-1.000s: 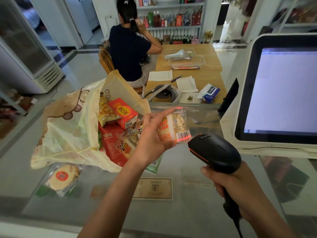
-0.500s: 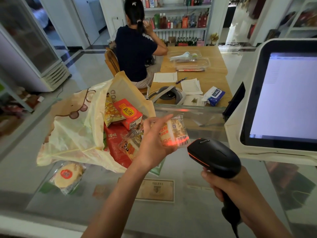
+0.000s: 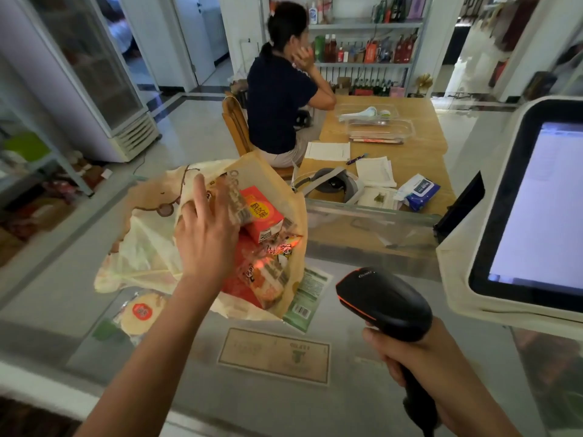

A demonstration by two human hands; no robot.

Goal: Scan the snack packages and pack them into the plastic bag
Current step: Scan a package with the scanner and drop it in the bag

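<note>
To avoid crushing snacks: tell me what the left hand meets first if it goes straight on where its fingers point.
Probably the blurred snack package at the left hand's fingertips, inside the plastic bag; beyond it, the bag's far wall. Depth is unclear.

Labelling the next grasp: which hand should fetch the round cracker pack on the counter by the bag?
Left. The left hand is over the plastic bag, close to the round cracker pack on its side; the right hand grips the scanner, farther away.
</note>
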